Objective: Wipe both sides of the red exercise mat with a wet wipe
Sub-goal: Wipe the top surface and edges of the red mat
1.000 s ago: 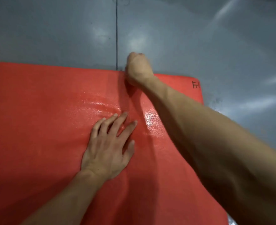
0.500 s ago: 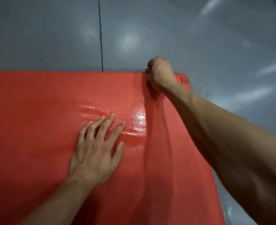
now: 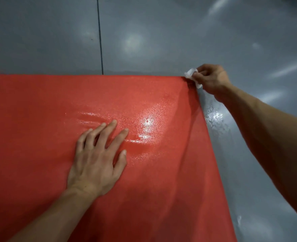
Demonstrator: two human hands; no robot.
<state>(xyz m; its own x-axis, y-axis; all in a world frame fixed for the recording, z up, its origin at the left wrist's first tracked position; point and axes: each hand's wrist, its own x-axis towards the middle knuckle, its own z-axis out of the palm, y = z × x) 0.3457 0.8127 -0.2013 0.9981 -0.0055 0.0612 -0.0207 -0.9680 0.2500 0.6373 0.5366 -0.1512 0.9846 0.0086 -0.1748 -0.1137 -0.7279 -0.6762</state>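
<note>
The red exercise mat [image 3: 39, 128] lies flat on the floor and fills the lower left of the view, with a wet, shiny patch near its middle. My left hand [image 3: 98, 158] rests palm down on the mat with fingers spread, just left of the shiny patch. My right hand [image 3: 209, 80] is at the mat's far right corner, over the floor beside the edge. Its fingers are closed on a crumpled white wet wipe [image 3: 193, 78], which touches the corner of the mat.
A glossy grey floor [image 3: 179, 32] surrounds the mat on the far and right sides. A dark seam line [image 3: 99, 35] runs across the floor toward the mat's far edge. A wet smear [image 3: 214, 117] shines on the floor just right of the mat.
My right hand has slid to the right along the mat's far edge, from near the seam line to past the far right corner. The wipe now shows. My left hand stays pressed on the mat.
</note>
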